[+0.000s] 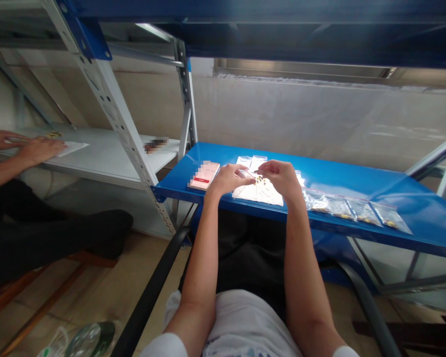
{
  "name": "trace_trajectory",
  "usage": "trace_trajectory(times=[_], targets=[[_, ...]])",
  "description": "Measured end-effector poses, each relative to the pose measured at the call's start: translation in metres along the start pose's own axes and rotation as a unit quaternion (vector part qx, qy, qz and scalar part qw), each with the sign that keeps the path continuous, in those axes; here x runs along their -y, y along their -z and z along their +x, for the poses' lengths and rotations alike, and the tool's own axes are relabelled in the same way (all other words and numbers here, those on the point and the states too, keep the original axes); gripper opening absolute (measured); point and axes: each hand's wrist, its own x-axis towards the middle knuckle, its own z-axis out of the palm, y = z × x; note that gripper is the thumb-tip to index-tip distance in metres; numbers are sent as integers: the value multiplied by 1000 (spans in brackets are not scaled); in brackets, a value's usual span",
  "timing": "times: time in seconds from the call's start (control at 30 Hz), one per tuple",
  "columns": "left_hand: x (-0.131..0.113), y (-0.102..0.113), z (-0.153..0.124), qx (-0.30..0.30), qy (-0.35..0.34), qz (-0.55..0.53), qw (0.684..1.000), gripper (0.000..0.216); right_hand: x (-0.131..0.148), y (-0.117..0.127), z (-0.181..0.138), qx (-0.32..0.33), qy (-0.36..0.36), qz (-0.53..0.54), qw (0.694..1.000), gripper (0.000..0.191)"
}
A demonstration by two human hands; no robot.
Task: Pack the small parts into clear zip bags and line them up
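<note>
My left hand (228, 179) is curved over the left side of a white sheet (258, 194), its thumb and fingers around what looks like the edge of a small clear plastic bag (250, 174). Facing it, my right hand (281, 177) has its fingertips pinched together; whatever is in them is too small to make out. Several small dark-and-yellow pieces (260, 179) lie on the sheet between the two hands. Behind the hands lie flat clear bags (259, 161). To the right, a row of filled zip bags (362, 212) holds small yellowish pieces.
A phone (205, 175) with a pinkish screen lies left of my hands on the blue shelf (360, 181). Metal uprights (113, 106) and an upper blue shelf (267, 37) frame the space. At left, another person's hands (40, 148) work on a white shelf (107, 161). Chair armrests flank me.
</note>
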Motion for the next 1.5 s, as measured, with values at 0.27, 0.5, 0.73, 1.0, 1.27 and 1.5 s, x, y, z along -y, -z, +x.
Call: trace_trajectory(times=[0.27, 0.5, 0.73, 1.0, 1.27, 1.5], targets=[[1, -4, 2, 23, -40, -18, 999, 57, 8, -8, -1, 53, 40, -62, 996, 22], [1, -2, 2, 2, -28, -1, 1000, 61, -10, -12, 3, -19, 9, -74, 997, 27], [2, -1, 2, -8, -29, 7, 1000, 58, -43, -31, 4, 0, -77, -270, 960, 29], [1, 1, 2, -7, -27, 13, 1000, 57, -46, -41, 2, 28, -93, -307, 947, 22], [3, -2, 3, -10, -21, 14, 1000, 54, -46, -44, 3, 24, -120, -316, 941, 22], [4, -1, 4, -13, -15, 22, 1000, 57, -46, -41, 2, 25, -105, -300, 948, 25]])
